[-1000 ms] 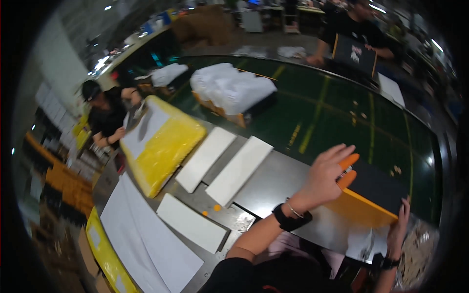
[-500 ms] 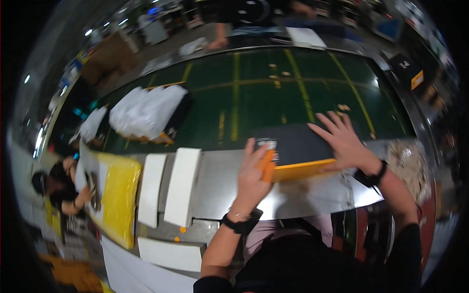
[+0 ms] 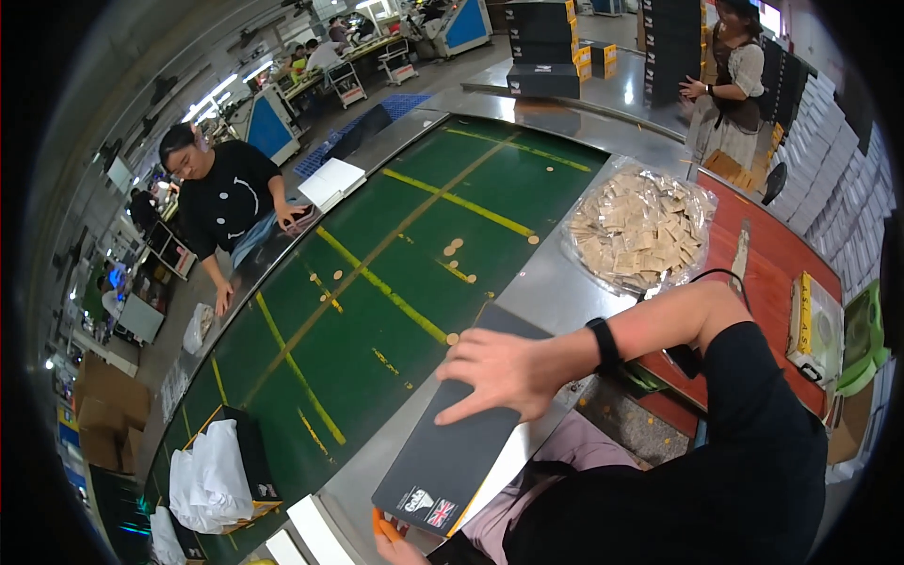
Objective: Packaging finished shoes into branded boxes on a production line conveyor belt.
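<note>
A long flat black box with an orange underside lies slanted on the steel edge of the green conveyor belt. My right hand rests flat on its upper half with fingers spread; a black band sits on that wrist. My left hand shows only partly at the bottom edge. Its orange-capped fingers hold the box's near corner.
A clear bag of brown packets lies on the steel, next to a red table. A person in black stands across the belt; another person stands far right. An open black box with white wrapping sits on the belt. Stacked black boxes stand at the back.
The view has swung left. The black box now lies slanted toward me. My right hand has gone from its far edge to flat on its top. My left hand dropped to the near corner.
</note>
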Tool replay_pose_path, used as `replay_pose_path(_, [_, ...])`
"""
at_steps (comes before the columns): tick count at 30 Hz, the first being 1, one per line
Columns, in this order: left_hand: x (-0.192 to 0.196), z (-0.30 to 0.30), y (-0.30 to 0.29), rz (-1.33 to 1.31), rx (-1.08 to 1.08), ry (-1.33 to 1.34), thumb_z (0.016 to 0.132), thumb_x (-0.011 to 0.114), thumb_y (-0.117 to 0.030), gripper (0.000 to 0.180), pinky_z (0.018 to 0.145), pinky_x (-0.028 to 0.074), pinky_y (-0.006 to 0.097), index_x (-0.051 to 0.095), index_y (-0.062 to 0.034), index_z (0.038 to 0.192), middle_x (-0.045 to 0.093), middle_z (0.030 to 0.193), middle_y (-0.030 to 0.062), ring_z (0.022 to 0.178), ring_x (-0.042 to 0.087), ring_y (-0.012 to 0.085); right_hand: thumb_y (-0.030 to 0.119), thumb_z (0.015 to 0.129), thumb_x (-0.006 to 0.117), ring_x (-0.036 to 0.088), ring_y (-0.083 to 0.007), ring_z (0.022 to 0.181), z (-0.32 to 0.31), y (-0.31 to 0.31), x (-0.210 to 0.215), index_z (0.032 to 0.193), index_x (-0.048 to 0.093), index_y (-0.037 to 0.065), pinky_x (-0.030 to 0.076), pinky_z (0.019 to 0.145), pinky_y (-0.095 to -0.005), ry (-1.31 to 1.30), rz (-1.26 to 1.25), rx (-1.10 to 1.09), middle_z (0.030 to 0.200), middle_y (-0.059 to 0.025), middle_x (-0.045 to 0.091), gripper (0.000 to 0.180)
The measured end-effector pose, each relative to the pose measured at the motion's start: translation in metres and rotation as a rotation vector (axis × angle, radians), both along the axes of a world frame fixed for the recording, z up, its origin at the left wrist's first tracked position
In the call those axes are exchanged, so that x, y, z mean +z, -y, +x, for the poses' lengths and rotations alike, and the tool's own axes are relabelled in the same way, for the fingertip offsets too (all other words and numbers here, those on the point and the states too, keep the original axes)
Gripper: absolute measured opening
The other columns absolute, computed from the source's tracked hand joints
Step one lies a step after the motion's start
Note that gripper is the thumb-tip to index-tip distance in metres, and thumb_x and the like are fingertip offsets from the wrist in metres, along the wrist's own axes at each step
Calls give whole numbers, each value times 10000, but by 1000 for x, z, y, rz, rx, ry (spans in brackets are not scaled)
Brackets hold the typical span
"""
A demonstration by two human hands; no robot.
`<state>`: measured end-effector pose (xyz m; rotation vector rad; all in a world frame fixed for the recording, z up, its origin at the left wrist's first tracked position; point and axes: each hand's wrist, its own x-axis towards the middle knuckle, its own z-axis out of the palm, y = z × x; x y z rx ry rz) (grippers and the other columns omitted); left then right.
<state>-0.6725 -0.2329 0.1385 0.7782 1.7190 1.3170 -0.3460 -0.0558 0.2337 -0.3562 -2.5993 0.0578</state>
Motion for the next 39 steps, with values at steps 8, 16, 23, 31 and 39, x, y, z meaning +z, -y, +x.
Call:
replay_pose_path(8, [18,-70,-9,-55,17,-516,962,562,-147,400,766,479,255,541,44,1313,662,1035,96,851,583,124,412,497,815,465,-416,1183,149,-55,97,1316,544,138,357,1019,-470,220,224,-893,1292,-214,497,906])
replay_pose_path(16, [45,-222,-81,261,380,104,980,505,-324,474,791,514,381,431,-60,1365,610,1200,119,981,609,208,73,427,866,250,-409,1415,138,-101,17,1477,366,168,261,1135,-450,291,-40,-702,1555,-195,229,1168])
replay_pose_path(23, [-15,-374,-75,273,834,458,966,471,-475,670,953,423,451,191,-154,1483,472,1378,155,1136,508,276,551,468,875,-71,-567,1407,-48,-31,-123,1502,282,100,38,1117,-643,638,-581,-259,1558,-322,-5,1274])
replay_pose_path(31, [-36,-416,-119,379,727,540,927,371,-666,777,1043,335,514,157,-169,1484,431,1408,154,1262,452,332,703,411,830,-202,-613,1350,-109,-7,-143,1541,78,79,-98,1043,-713,846,-700,-330,1536,-359,-76,1494])
replay_pose_path(39, [-40,-407,-154,342,699,499,875,284,-751,774,937,388,476,426,-205,1405,496,1372,94,1189,498,306,733,395,809,-213,-598,1357,-109,-6,-149,1504,185,-9,-138,1039,-695,803,-731,-363,1526,-378,-81,1473])
